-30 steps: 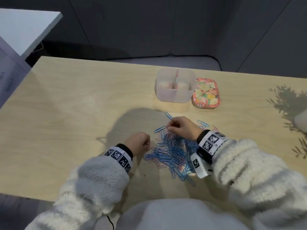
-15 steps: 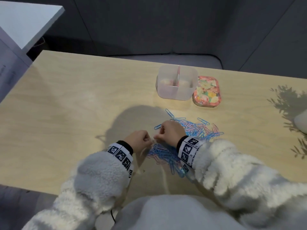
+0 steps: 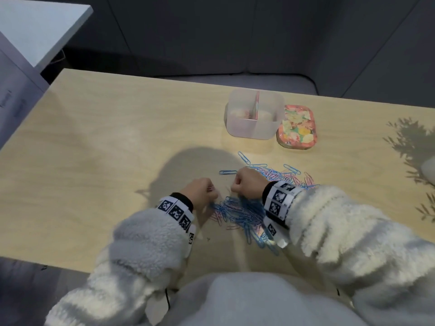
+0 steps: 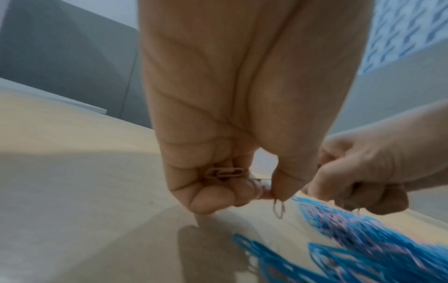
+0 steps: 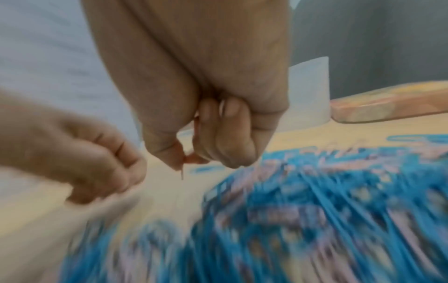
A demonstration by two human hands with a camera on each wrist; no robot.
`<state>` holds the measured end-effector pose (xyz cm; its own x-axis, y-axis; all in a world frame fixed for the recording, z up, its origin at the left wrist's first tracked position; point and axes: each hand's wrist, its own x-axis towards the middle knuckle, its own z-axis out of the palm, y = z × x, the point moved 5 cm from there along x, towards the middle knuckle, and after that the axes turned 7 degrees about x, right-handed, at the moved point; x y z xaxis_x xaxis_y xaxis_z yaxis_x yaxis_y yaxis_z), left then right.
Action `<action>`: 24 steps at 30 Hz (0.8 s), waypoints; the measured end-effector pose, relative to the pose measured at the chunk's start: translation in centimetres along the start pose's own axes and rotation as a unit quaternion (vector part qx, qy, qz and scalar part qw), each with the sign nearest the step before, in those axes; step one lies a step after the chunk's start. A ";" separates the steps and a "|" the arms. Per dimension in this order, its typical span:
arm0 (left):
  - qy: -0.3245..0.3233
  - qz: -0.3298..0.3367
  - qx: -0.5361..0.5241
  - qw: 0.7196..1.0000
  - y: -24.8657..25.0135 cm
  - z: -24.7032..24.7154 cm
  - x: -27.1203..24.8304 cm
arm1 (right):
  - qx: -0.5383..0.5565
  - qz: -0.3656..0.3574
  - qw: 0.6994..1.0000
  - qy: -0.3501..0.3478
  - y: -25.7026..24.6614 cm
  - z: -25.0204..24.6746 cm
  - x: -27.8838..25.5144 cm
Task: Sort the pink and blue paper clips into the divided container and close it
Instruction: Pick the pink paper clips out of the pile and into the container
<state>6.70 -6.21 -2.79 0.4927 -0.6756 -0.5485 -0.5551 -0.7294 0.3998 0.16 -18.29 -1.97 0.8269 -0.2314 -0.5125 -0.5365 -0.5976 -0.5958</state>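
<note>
Right hand (image 3: 247,182) now beside left hand (image 3: 200,192), pinching thin pink clips (image 4: 224,172).

It looks like an office or a study corner. A pale wooden worktop (image 3: 98,142) stands against dark grey padded wall panels (image 3: 211,31), with a grey upholstered seat (image 3: 235,80) behind its far edge. At the left, a white shelf (image 3: 40,27) juts out above a grey cabinet side (image 3: 14,90). Stationery lies on the worktop: a heap of paper clips (image 3: 242,212), a clear divided box (image 3: 255,114) and its flowered lid (image 3: 297,125). A leafy shadow (image 3: 414,137) falls at the right edge.
</note>
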 end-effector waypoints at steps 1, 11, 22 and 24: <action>0.005 0.005 -0.022 1.000 -0.4 -0.4 0.0 | 0.035 -0.015 0.999 -0.003 -0.4 -1.2 0.0; 0.076 0.028 -0.153 0.985 -1.7 -3.0 1.8 | -0.088 -0.009 0.978 0.191 -4.8 -16.0 6.4; 0.244 0.088 -0.004 0.966 6.7 -12.9 6.7 | -0.002 0.005 0.983 0.183 -4.2 -16.4 8.3; 0.247 0.091 0.074 0.962 8.8 -13.9 8.8 | 0.072 -0.015 0.972 0.223 -3.5 -17.0 7.2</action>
<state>15.48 -20.03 6.15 0.6161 -0.7862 -0.0483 -0.7338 -0.5952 0.3275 10.86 -30.94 6.95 0.8165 -0.5439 -0.1937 -0.5022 -0.5034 -0.7031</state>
